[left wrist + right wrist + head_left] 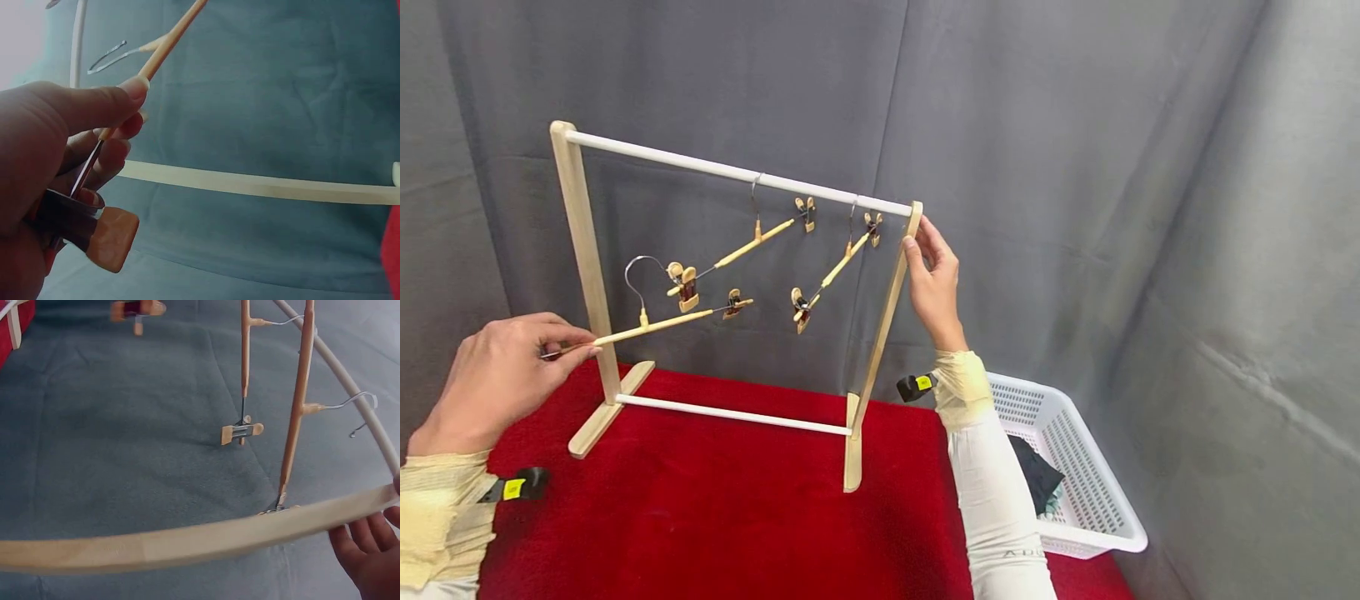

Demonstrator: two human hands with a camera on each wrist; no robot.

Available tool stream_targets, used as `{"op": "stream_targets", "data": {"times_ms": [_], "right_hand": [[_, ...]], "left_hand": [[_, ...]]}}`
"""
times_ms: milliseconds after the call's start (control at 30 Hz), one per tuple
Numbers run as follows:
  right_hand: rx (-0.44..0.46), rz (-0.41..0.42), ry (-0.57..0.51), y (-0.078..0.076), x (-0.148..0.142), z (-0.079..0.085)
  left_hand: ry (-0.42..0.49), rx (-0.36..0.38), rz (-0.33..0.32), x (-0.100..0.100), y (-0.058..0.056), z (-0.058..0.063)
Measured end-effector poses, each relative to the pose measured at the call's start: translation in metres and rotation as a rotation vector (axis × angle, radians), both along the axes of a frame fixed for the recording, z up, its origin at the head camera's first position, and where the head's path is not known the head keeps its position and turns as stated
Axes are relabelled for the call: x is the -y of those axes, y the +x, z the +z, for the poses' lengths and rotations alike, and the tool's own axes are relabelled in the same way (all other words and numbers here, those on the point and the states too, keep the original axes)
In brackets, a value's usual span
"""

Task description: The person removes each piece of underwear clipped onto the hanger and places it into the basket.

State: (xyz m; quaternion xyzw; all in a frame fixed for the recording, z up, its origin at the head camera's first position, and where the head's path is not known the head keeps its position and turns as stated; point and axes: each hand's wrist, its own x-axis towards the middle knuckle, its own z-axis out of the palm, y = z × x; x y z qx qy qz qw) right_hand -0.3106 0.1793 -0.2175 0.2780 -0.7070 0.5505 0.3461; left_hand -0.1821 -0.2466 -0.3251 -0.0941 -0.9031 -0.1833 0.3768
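My left hand pinches one end of a clip hanger between thumb and fingers, its metal hook pointing up and off the rail. In the left wrist view a wooden clip at the held end sticks out below the fingers. My right hand grips the top of the right post of a small wooden clothes rack, thumb in front. Two other clip hangers, one near the middle and one farther right, hang by their hooks from the white top rail.
The rack's feet stand on a red cloth. At the right a white plastic basket holds dark fabric and some lighter cloth. Grey curtains close off the back and right side.
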Motion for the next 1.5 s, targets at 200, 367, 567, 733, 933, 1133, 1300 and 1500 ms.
{"op": "stream_targets", "data": {"times_ms": [200,367,567,733,933,1133,1300,1500], "right_hand": [[-0.048,-0.049,-0.025,-0.007,-0.001,-0.001],[-0.056,-0.031,0.003,-0.009,-0.005,-0.001],[-0.072,0.002,0.013,-0.012,-0.008,0.002],[-0.069,0.031,0.010,-0.015,-0.008,0.002],[-0.056,0.074,-0.012,-0.018,-0.005,-0.001],[-0.049,0.106,-0.026,-0.017,-0.004,-0.003],[-0.051,0.115,-0.043,-0.015,-0.003,-0.002],[-0.066,0.115,-0.039,-0.016,-0.004,-0.002]], "left_hand": [[0.044,-0.055,0.016,-0.001,-0.012,0.021],[0.096,-0.110,0.070,-0.006,-0.022,0.037],[0.190,-0.154,0.111,-0.013,-0.034,0.056],[0.219,-0.162,0.120,-0.013,-0.048,0.068],[0.213,-0.155,0.144,-0.015,-0.061,0.075],[0.195,-0.090,0.170,-0.015,-0.069,0.076],[0.210,-0.081,0.172,-0.014,-0.072,0.069],[0.239,-0.091,0.175,-0.014,-0.075,0.066]]}}
